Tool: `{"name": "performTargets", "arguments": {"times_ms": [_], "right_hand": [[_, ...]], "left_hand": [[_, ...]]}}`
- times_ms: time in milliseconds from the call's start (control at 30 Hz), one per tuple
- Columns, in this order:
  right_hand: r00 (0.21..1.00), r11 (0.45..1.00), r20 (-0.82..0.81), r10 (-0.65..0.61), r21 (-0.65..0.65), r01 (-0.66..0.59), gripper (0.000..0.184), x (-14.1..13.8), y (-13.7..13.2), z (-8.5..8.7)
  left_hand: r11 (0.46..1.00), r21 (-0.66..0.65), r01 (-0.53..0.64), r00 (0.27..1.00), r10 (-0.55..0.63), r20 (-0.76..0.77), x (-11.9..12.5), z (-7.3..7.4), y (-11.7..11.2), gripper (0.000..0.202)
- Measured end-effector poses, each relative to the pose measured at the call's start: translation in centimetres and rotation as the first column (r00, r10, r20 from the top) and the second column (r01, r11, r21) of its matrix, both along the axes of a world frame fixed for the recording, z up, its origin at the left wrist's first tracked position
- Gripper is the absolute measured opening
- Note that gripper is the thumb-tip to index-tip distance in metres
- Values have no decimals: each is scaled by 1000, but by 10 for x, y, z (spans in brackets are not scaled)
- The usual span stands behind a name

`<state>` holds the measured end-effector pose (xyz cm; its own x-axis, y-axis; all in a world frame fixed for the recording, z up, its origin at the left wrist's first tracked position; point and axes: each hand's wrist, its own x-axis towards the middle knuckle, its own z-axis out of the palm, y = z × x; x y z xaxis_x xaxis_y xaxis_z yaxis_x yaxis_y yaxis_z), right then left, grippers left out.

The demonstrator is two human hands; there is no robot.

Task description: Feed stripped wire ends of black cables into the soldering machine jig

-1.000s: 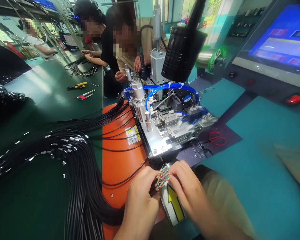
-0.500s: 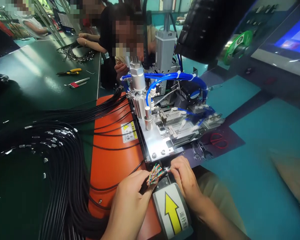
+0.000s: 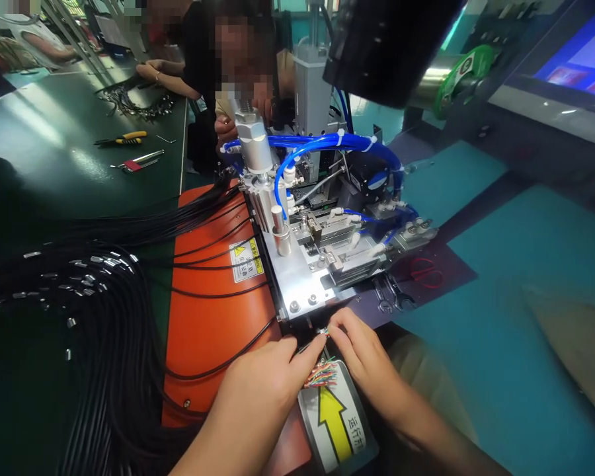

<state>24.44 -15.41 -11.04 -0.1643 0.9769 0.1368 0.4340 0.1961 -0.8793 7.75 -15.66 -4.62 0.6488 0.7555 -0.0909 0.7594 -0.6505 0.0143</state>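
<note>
My left hand (image 3: 270, 383) is closed around the end of a black cable, whose fanned multicoloured wires (image 3: 321, 375) stick out just under its fingers. My right hand (image 3: 361, 350) pinches a single thin wire at its fingertips, right at the front edge of a metal fixture machine (image 3: 327, 251) with blue air hoses. Both hands meet above a grey pedal-like plate with a yellow arrow (image 3: 334, 420). A large bundle of black cables (image 3: 109, 330) lies to the left.
An orange mat (image 3: 208, 317) lies under the machine. Pliers (image 3: 121, 139) and small tools rest on the green table beyond. Other people work at the far side. Red scissors (image 3: 426, 271) and wrenches (image 3: 394, 297) lie right of the machine. A screen glows at upper right.
The view has shifted a little. The fan of coloured wires has dropped lower, under my left fingers, and my right fingertips now pinch one wire at the machine's front edge.
</note>
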Motion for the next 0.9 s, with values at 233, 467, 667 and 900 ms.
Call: {"name": "performTargets", "arguments": {"times_ms": [233,467,667,900], "right_hand": [[999,1000,47,5,-15,-5,17,0,6,6],[996,996,-61,73,56,-69,15,2,8,-9],[987,995,-135,92,-11,-94,15,4,14,-11],[967,967,-234,105,-204,-154,14,8,19,3]], "left_hand": [[1000,-22,-5,988,1,-156,6,8,9,68],[998,-63,-28,987,17,-163,11,15,12,62],[989,-97,-115,992,119,36,16,15,11,50],[981,-96,-168,952,187,241,-8,-16,-12,51]]}}
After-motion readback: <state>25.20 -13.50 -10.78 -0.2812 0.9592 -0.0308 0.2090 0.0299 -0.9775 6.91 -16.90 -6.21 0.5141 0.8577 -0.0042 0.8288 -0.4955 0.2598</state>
